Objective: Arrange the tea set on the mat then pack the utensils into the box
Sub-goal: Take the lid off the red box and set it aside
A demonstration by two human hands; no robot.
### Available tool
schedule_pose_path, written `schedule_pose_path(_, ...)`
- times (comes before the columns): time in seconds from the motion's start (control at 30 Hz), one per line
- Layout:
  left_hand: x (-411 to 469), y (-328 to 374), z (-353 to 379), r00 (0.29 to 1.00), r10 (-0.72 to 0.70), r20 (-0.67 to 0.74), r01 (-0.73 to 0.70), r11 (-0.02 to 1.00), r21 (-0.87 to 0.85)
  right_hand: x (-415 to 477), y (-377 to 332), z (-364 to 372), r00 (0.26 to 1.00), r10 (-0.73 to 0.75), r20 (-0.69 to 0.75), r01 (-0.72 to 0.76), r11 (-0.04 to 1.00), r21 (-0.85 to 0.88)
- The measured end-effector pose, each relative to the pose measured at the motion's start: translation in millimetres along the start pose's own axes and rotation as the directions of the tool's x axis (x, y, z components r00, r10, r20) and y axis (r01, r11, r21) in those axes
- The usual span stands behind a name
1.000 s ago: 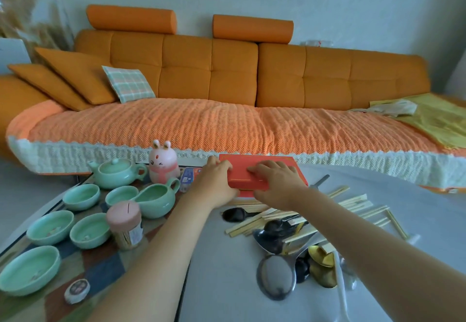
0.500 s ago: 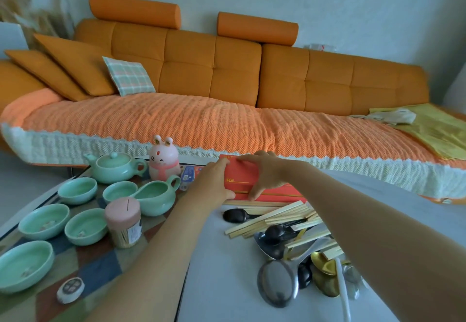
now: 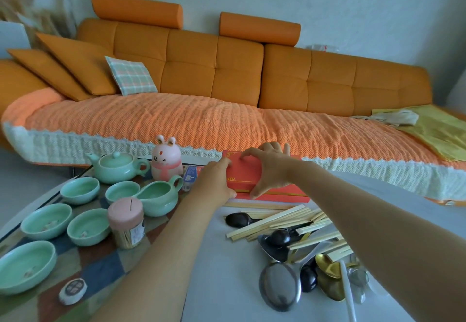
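A red box lid (image 3: 243, 174) with gold trim is tilted up over the red box base (image 3: 285, 193) at the table's far edge. My left hand (image 3: 214, 183) grips the lid's left end and my right hand (image 3: 269, 170) pinches it from the right, thumb at its near edge. In front lie the utensils: wooden chopsticks (image 3: 277, 223), black spoons (image 3: 237, 220), a large steel ladle (image 3: 280, 287) and gold spoons (image 3: 330, 278). On the patterned mat (image 3: 100, 276) at the left stand a pale green teapot (image 3: 116, 167), a pitcher (image 3: 157, 196) and several green cups (image 3: 46, 224).
A pink-lidded toothpick jar (image 3: 126, 223), a pink rabbit figure (image 3: 166, 161) and a small round tin (image 3: 73, 291) stand on the mat. An orange sofa (image 3: 201, 119) runs behind the grey table (image 3: 222, 278).
The lid lay flat on the box under both hands; now both hands have lifted and tilted it up off the base. The view has shifted slightly.
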State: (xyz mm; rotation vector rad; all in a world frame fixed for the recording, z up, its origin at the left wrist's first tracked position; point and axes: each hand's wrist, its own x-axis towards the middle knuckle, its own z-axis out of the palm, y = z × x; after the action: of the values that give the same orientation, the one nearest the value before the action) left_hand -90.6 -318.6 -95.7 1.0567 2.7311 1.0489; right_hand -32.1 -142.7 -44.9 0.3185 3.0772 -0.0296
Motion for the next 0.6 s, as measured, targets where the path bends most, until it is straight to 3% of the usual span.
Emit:
schedule_pose_path(0.17,-2.4,-2.1,-1.1,0.999,-0.034,0.023,0.036,0.996,-0.083,0.2,6.5,-0.5,1.000,-0.001,0.028,-0.003,0.988,0.152)
schedule_pose_path(0.4,-1.0,-4.8,-0.1,0.995,-0.095,0.015,0.096,0.980,-0.174,3.3,12.7,11.0,0.994,-0.062,-0.085,0.075,0.984,0.162)
schedule_pose_path(0.6,-0.7,-2.2,-1.2,0.991,-0.135,0.004,0.135,0.990,-0.050,11.4,18.5,13.7,0.999,-0.029,-0.045,0.040,0.965,0.261)
